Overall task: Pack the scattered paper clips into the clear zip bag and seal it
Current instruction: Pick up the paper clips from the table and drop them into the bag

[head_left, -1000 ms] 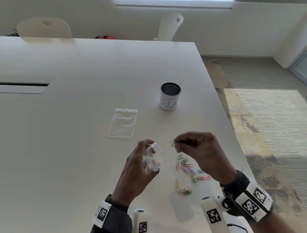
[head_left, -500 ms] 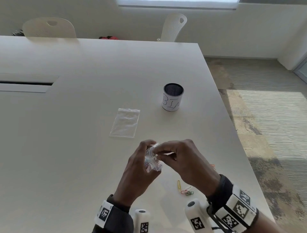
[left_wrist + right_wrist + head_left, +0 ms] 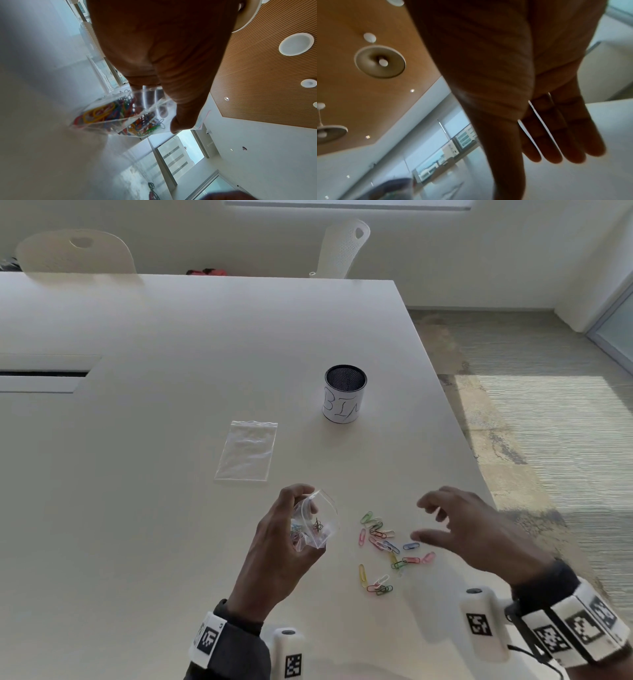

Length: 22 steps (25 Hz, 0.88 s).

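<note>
Paper clips (image 3: 387,546) of coloured wire, in green, pink, blue, red and yellow, lay scattered on the white table (image 3: 171,508) between the two hands, with a smaller group (image 3: 375,582) nearer the table's front edge. Further coloured clips (image 3: 106,113) were already inside the small clear plastic zip bag (image 3: 317,522), which was held above the table with its mouth open and facing the loose clips. The left hand (image 3: 277,546) grasped this bag, fingers curled round one side and the thumb (image 3: 183,108) pressed on the other near the rim. The right hand (image 3: 476,532) hovered above the table just to the right of the loose clips, fingers (image 3: 556,135) extended and slightly spread, grasping nothing. A second clear flat zip bag (image 3: 247,451) lay on the table beyond the left hand, apart from it. A black mesh cylindrical cup (image 3: 344,393) wrapped in white paper bearing handwritten letters stood upright farther back. Two white chairs (image 3: 73,251) stood behind the table's far edge.
</note>
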Available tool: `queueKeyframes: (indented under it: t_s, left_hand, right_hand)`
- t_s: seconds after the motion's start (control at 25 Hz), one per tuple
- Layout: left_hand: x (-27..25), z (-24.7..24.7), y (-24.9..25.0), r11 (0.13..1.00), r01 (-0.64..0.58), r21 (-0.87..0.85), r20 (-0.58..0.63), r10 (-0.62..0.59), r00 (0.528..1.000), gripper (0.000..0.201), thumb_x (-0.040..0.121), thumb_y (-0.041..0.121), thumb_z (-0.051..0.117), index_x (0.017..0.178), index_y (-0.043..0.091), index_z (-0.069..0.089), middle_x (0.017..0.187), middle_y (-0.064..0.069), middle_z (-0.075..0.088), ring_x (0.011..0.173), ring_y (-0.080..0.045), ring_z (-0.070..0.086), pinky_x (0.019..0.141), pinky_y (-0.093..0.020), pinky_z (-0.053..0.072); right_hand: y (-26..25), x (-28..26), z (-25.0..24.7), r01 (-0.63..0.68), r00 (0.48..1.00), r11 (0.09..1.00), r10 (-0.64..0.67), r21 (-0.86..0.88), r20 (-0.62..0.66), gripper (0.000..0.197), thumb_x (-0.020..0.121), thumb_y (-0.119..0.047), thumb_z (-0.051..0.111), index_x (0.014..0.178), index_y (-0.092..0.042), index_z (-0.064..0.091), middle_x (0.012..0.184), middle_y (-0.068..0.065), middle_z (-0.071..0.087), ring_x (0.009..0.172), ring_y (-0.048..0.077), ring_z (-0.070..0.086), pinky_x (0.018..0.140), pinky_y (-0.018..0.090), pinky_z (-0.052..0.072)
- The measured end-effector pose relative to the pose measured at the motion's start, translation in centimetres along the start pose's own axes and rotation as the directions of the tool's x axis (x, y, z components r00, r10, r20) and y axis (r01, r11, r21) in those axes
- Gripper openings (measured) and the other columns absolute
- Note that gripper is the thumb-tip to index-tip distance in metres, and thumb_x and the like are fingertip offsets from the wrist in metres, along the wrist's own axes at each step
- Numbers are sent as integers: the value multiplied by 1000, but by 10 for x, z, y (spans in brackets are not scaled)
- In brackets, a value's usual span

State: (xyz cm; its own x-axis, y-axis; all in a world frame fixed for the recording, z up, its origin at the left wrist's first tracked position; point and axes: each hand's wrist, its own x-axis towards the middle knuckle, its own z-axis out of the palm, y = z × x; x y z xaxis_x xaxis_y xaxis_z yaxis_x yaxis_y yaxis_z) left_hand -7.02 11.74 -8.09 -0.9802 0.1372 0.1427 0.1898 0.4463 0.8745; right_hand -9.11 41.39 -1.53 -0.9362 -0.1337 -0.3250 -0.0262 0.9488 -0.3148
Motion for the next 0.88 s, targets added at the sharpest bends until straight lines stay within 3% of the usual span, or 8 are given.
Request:
queueKeyframes:
  t_s: [0.08,0.2,0.28,0.4,0.56,0.68,0.76,0.88]
  left_hand:
    - [1,1,0,1000,3,-5,6,-3,1000,64,80,11,86,130,33,52,107,16,65,95,-10,66,73,-10,51]
    - [2,4,0,1000,2,-2,16,-2,1000,63,80,12,86,130,32,52,106,15,65,94,-11,67,71,-10,52]
    - [2,4,1,1000,8,5,25,-8,1000,65,80,12,87,130,33,52,107,16,65,94,-10,68,71,-10,52]
    - [3,4,0,1000,17,6,29,-18,999,66,79,10,87,129,35,51,107,16,66,94,-11,69,71,-11,53]
    - [2,3,-1,1000,12,5,21,-12,1000,66,79,10,87,129,35,51,107,17,65,94,-11,68,72,-11,53]
    - [1,2,-1,1000,7,11,12,-7,1000,65,79,10,87,129,34,52,107,17,65,95,-11,67,73,-10,52]
    - [1,1,-1,1000,6,17,4,-6,1000,65,79,11,87,129,34,52,107,16,65,96,-11,68,73,-10,52]
    - [1,2,-1,1000,2,12,0,-2,1000,64,79,13,88,129,33,52,107,15,66,96,-11,67,73,-9,51]
  right_hand:
    - [11,-9,9,-54,989,989,73,-140,131,80,80,-63,76,145,-25,49,134,-9,55,111,8,59,88,21,46]
    - [15,-13,24,-73,985,993,86,-90,151,86,71,-62,84,138,-24,48,128,-7,48,100,10,58,84,20,44]
    - [12,-8,35,-78,990,997,80,-23,115,73,70,-51,90,125,-22,52,117,-8,48,95,11,58,81,21,45]
    - [-2,0,52,-40,998,997,37,59,46,43,81,-30,88,112,-19,59,107,-8,51,95,13,55,78,19,38]
    - [-19,9,61,39,998,983,-30,180,-57,24,92,-24,78,111,-18,66,105,-8,56,94,14,58,81,18,45]
    - [-23,9,55,88,996,967,-86,239,-19,56,87,-43,80,134,-24,57,118,-8,55,102,11,62,93,26,55]
    - [-25,9,54,119,991,989,-124,85,46,85,81,-55,81,151,-31,41,135,-7,47,120,11,56,102,26,51]
    - [-29,12,61,165,985,986,-166,14,46,78,82,-52,81,150,-38,45,136,-7,42,125,12,50,103,22,45]
